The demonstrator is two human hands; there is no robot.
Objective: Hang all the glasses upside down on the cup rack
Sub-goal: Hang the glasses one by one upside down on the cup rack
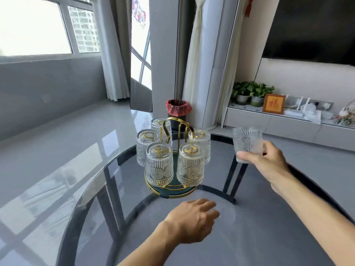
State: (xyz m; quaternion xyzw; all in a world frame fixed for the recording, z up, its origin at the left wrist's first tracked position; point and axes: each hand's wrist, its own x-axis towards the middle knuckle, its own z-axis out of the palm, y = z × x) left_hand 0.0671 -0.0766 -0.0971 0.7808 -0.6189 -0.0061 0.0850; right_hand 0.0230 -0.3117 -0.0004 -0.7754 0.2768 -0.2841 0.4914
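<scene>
Nearest the camera, low centre, my left hand (194, 219) hovers over the glass surface (249, 237), fingers (210, 208) loosely spread, holding nothing. Right of centre, my right hand (269, 160) has its fingers wrapped around one loose glass (247, 145), held upright, mouth up, well apart from the cup rack (171, 181). I count five glasses hung upside down on the rack mid-frame, and one in hand: six altogether. I judge the risk is in the flip: ribbed glass could slip while turning, or its rim could knock a hung glass (199, 143) beside the free prong (187, 131). Beyond, one bin (178, 109).
</scene>
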